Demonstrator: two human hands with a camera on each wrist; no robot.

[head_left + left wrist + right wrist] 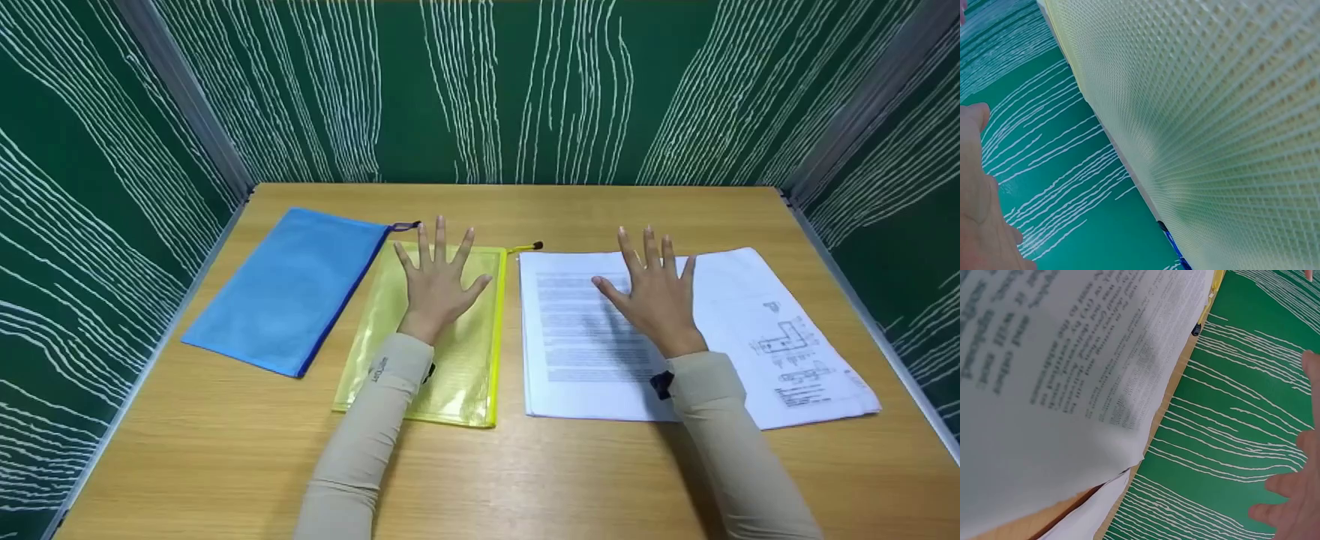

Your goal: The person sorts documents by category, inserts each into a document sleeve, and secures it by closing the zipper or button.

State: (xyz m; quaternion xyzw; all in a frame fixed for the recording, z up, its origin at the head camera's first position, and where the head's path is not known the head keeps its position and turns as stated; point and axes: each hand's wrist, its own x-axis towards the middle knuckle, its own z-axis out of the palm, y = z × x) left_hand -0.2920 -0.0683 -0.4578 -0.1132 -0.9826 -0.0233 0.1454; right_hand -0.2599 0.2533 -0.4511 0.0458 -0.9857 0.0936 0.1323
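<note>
My left hand (437, 292), fingers spread straight, is over the yellow mesh zip pouch (457, 382) in the head view. In the left wrist view the mesh of the pouch (1230, 112) fills the right side. My right hand (656, 304) is spread over a stack of printed sheets (577, 330), casting a shadow on the text. Its fingers (1292, 484) show at the right edge of the right wrist view, holding nothing. A second lot of sheets (795, 330) with line drawings lies to the right, partly hidden by the right hand and sleeve.
A blue zip pouch (285, 292) with a dark blue edge lies tilted at the left of the wooden table (585, 487). A yellow zip pull (525, 247) points toward the sheets. Green panels (510, 90) with white wavy lines stand around the back and sides.
</note>
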